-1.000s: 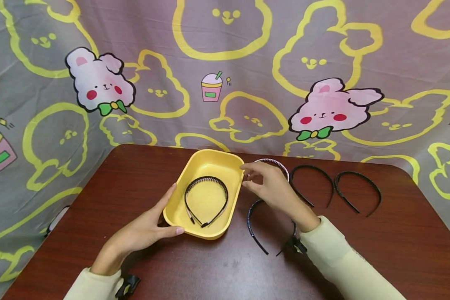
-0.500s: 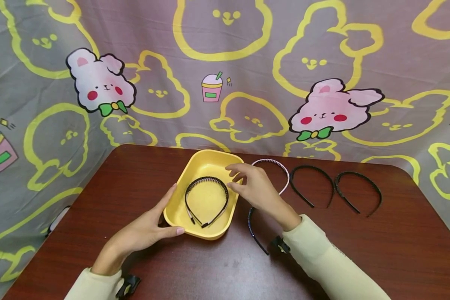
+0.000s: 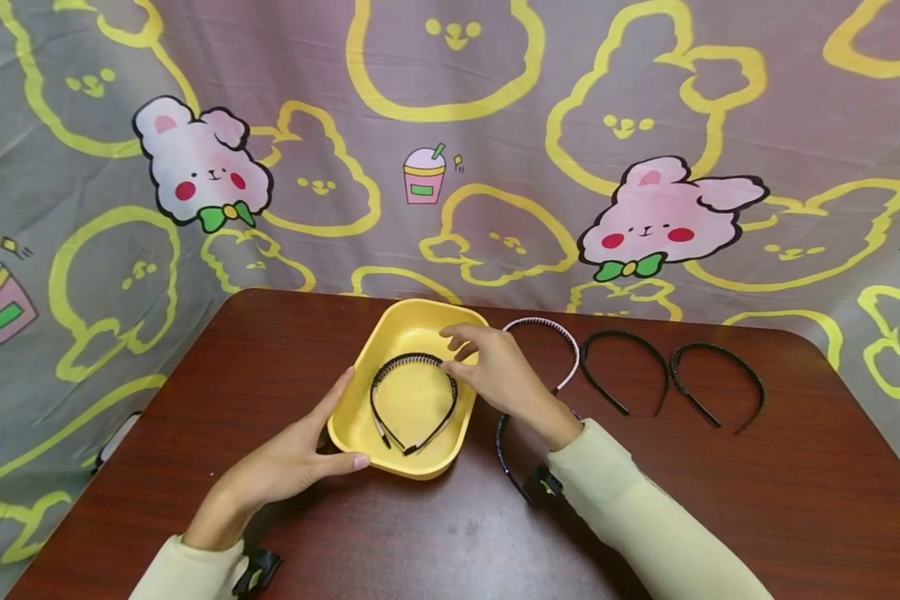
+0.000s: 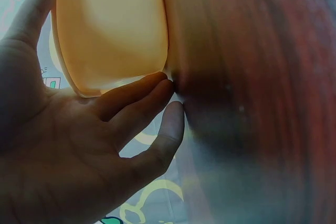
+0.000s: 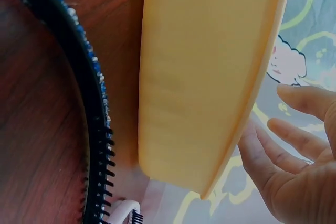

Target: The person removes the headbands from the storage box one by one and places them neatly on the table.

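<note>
A yellow plastic basin (image 3: 403, 310) stands on the table; black headbands (image 3: 455, 392), seemingly overlapping, lie inside with comb teeth along their arch. My left hand (image 3: 288, 458) holds the basin's near left corner, thumb at the near rim and fingers along the left wall. In the left wrist view, the fingers (image 4: 139, 95) lie against the yellow wall. Over the basin's right rim hovers my right hand (image 3: 498, 371), fingers loosely bent with nothing between them. Partly behind my right wrist lies a headband with blue stones (image 3: 507, 458); the right wrist view shows its teeth and glitter.
Right of the basin lies a pale pink headband (image 3: 572, 346). Further right are two black headbands (image 3: 663, 367), side by side. The brown table (image 3: 285, 350) ends at a patterned curtain (image 3: 487, 158) behind.
My right hand has moved left, from beside the basin's right rim to above its inside, uncovering the pale pink headband. My left hand and the basin stay in place.
</note>
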### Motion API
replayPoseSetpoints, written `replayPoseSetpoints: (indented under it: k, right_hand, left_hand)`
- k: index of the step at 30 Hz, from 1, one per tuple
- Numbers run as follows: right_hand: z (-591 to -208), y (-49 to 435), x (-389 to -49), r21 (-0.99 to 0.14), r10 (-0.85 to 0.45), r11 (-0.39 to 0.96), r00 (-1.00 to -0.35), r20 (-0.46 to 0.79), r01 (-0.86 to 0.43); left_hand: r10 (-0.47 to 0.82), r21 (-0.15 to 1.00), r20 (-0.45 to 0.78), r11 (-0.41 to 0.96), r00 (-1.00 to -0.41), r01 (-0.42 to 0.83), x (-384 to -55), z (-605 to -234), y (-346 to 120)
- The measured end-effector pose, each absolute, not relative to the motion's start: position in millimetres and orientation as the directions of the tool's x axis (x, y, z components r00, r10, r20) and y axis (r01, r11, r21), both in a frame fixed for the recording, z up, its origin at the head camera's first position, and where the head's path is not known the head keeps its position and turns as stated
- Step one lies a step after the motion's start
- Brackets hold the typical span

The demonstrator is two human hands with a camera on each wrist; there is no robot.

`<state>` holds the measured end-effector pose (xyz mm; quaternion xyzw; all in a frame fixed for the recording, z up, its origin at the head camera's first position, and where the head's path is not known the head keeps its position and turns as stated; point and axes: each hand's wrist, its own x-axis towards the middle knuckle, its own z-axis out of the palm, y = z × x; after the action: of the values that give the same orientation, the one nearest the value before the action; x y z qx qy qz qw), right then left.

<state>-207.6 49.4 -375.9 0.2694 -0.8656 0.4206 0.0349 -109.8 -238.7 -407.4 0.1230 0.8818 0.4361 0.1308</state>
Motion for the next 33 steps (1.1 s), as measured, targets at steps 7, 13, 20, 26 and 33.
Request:
replayPoseSetpoints:
  k: [7,13,20,26,33]
  right_hand:
    - [-376.0,42.2,-214.5,-0.688,-0.451,0.533,-0.853,0.261,-0.492]
    - [-377.4,37.6,-221.6,-0.691,-0.471,0.541,-0.853,0.224,-0.48]
    - [-382.0,33.4,-231.9,-0.696,-0.499,0.542,-0.847,0.184,-0.471]
    - [-384.6,29.5,-238.9,-0.673,-0.513,0.563,-0.841,0.17,-0.479]
    - [-386.4,24.5,-243.4,-0.645,-0.515,0.601,-0.846,0.137,-0.471]
  left_hand:
    - [0.336,0.793,-0.117,0.598,-0.934,0.116,-109.6,-404.8,-239.1]
    - [0.336,0.794,-0.121,0.598,-0.934,0.112,-110.2,-404.6,-239.2]
    - [0.337,0.795,-0.128,0.598,-0.933,0.106,-110.7,-406.2,-239.2]
    - [0.332,0.8,-0.133,0.593,-0.934,0.097,-110.8,-407.7,-239.0]
    - [0.331,0.799,-0.134,0.593,-0.934,0.096,-110.8,-408.1,-238.7]
